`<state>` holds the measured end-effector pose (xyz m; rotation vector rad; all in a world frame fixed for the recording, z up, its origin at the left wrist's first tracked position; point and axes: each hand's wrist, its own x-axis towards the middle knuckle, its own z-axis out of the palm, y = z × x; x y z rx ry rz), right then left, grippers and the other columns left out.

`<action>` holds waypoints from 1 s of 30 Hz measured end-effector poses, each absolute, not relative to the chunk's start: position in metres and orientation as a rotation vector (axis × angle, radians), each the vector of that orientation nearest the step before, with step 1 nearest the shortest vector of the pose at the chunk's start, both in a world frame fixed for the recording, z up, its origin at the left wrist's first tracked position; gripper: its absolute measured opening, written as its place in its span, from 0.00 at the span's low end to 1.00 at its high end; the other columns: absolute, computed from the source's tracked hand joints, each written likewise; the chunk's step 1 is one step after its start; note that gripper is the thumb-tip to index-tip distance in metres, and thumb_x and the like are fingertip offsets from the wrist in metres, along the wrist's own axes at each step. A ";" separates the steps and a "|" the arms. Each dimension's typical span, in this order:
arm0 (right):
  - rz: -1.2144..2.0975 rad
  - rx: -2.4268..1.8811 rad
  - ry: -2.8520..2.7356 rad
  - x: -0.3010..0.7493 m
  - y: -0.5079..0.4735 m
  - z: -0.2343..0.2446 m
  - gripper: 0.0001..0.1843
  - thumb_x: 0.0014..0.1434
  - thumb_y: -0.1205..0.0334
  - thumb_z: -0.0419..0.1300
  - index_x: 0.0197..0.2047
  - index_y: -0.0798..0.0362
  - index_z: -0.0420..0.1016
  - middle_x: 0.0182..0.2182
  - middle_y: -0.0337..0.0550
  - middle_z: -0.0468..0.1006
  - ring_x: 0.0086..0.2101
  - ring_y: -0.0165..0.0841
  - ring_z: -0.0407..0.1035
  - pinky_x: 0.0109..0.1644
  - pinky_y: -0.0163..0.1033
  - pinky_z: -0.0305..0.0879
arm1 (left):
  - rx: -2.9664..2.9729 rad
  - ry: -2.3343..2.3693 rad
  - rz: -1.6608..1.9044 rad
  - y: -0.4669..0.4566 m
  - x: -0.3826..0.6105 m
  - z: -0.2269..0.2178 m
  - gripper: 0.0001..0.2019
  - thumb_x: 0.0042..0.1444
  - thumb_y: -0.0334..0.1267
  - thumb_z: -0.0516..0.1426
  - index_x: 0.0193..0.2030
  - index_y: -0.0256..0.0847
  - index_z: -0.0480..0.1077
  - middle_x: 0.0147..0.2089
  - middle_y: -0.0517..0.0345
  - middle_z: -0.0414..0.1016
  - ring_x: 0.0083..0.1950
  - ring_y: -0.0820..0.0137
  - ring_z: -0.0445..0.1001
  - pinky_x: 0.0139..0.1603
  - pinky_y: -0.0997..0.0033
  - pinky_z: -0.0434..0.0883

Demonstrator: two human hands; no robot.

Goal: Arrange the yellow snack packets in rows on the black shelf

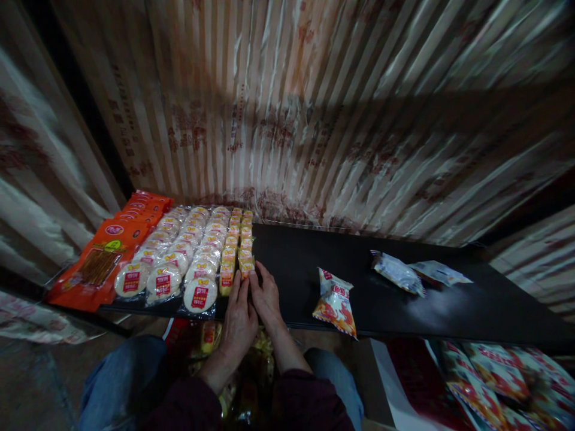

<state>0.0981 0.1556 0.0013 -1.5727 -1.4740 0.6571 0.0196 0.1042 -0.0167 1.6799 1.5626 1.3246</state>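
My left hand (241, 323) and my right hand (266, 297) are side by side at the shelf's front edge. Their fingers close in on a small yellow snack packet (247, 265) at the near end of a row, and my fingertips partly cover it. Just left of it runs another row of small yellow packets (227, 270). Round white rice crackers in clear wrappers (200, 294) lie in overlapping rows farther left. At the far left, orange snack bags (105, 257) overlap one another.
On the black shelf (287, 251), a white-and-orange snack bag (336, 302) lies right of my hands, with two silvery packets (399, 272) beyond. Below stand a box of snack bags (485, 374) and more yellow packets (209, 336) between my knees. Striped plastic sheeting (269, 120) hangs behind.
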 end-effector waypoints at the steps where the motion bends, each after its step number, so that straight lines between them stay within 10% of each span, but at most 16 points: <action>1: 0.666 -1.570 -1.473 0.098 0.155 0.001 0.24 0.60 0.53 0.50 0.55 0.56 0.69 0.51 0.51 0.74 0.52 0.40 0.66 0.58 0.45 0.59 | 1.685 1.573 1.319 0.105 0.019 -0.017 0.30 0.51 0.23 0.47 0.63 0.37 0.57 0.70 0.47 0.48 0.69 0.62 0.48 0.68 0.56 0.53; 30: 0.554 -1.492 -1.549 0.097 0.151 -0.002 0.19 0.60 0.60 0.50 0.51 0.57 0.71 0.46 0.53 0.75 0.46 0.39 0.69 0.53 0.46 0.65 | 1.972 1.573 1.336 0.113 0.018 -0.036 0.30 0.57 0.27 0.47 0.67 0.37 0.46 0.71 0.44 0.39 0.71 0.60 0.42 0.66 0.54 0.56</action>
